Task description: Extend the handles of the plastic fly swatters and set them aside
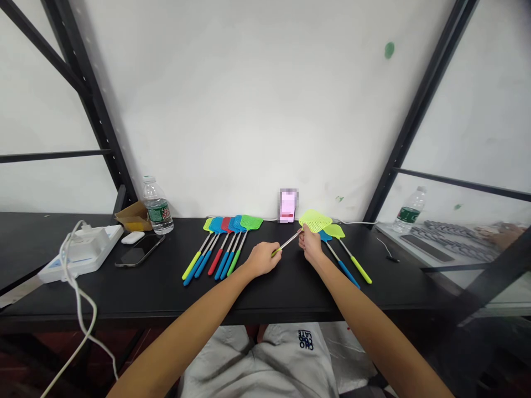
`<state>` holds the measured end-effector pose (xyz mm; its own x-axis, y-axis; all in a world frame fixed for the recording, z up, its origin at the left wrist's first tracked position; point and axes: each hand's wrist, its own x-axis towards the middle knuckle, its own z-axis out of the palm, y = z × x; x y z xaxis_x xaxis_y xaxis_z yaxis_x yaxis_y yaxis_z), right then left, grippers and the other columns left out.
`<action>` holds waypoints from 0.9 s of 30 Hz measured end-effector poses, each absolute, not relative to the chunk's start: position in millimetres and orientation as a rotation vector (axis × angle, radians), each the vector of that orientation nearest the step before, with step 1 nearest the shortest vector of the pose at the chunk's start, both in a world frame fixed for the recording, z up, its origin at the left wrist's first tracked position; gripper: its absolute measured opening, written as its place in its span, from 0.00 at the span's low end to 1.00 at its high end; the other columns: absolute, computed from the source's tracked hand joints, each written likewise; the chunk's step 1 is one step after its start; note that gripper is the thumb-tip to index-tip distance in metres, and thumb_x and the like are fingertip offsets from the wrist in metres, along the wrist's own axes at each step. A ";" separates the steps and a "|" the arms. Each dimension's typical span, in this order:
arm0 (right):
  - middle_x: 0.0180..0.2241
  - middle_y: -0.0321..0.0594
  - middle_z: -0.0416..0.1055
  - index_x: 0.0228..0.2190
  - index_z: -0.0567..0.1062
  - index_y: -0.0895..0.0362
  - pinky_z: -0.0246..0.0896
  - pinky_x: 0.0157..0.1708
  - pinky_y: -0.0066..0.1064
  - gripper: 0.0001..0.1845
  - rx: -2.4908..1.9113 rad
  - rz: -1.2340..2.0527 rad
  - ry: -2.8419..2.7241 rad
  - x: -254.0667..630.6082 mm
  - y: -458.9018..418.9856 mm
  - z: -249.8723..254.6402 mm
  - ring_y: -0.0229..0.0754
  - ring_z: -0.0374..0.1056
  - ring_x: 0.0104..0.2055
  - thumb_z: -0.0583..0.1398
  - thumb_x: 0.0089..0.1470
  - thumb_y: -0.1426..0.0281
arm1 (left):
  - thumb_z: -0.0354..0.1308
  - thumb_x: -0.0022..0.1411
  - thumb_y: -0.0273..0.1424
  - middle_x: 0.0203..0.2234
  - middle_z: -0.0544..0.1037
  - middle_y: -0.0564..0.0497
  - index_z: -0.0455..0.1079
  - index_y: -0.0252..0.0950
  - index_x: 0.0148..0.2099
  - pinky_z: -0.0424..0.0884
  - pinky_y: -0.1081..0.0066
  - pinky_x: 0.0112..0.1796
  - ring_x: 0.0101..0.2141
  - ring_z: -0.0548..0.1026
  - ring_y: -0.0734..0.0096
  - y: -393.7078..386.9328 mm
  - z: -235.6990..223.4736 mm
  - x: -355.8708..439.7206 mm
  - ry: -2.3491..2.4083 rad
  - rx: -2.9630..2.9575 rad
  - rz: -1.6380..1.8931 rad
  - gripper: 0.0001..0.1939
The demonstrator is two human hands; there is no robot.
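Both my hands hold one yellow-green fly swatter (316, 220) above the black table, its mesh head up to the right. My left hand (264, 258) is wrapped round the yellow handle, most of which it hides. Close under the head, my right hand (310, 243) grips the metal rod. Left of my hands lies a row of several fly swatters, among them a green one (251, 222) and a red one (215, 261). To the right of my right hand rest a blue swatter (348, 273) and a yellow-green swatter (360, 269), the blue one's head partly covered.
A phone with a lit screen (287, 205) stands against the wall. On the left are a water bottle (158, 210), a cardboard box (135, 216), a dark phone (140, 250), a white case (133, 237) and a power strip (83, 254) with cables. Another bottle (410, 210) stands at right.
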<state>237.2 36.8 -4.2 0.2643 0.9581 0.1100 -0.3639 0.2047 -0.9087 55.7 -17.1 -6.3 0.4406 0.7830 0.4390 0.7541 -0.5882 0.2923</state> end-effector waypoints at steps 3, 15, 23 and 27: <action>0.11 0.25 0.48 0.21 0.64 0.56 0.34 0.09 0.22 0.19 -0.923 1.079 -0.810 236.3 36.4 -4.7 0.27 0.40 0.11 0.62 0.51 0.57 | 0.48 0.65 0.36 0.22 0.70 0.52 0.65 0.38 0.30 0.53 0.72 0.29 0.25 0.66 0.70 -18.2 -5.2 55.3 1.411 2.610 0.825 0.13; 0.14 0.29 0.55 0.21 0.68 0.59 0.38 0.10 0.20 0.22 -0.926 1.117 -0.952 234.9 44.4 -5.3 0.26 0.48 0.13 0.65 0.49 0.54 | 0.48 0.64 0.37 0.20 0.67 0.55 0.65 0.37 0.29 0.51 0.73 0.26 0.23 0.63 0.74 -14.8 -3.7 60.8 1.389 2.443 0.887 0.14; 0.14 0.29 0.55 0.21 0.68 0.58 0.36 0.10 0.21 0.22 -0.868 1.130 -0.941 250.5 49.2 -1.3 0.27 0.47 0.13 0.66 0.48 0.54 | 0.48 0.64 0.37 0.18 0.64 0.56 0.64 0.37 0.27 0.49 0.73 0.26 0.21 0.61 0.76 -14.4 -5.2 58.2 1.341 2.449 0.897 0.14; 0.15 0.29 0.56 0.22 0.69 0.59 0.36 0.10 0.21 0.22 -0.876 1.177 -0.997 245.0 46.0 -3.5 0.26 0.47 0.13 0.67 0.47 0.54 | 0.49 0.64 0.37 0.18 0.64 0.56 0.63 0.37 0.27 0.49 0.73 0.25 0.21 0.60 0.77 -14.1 -6.5 57.5 1.336 2.449 0.928 0.15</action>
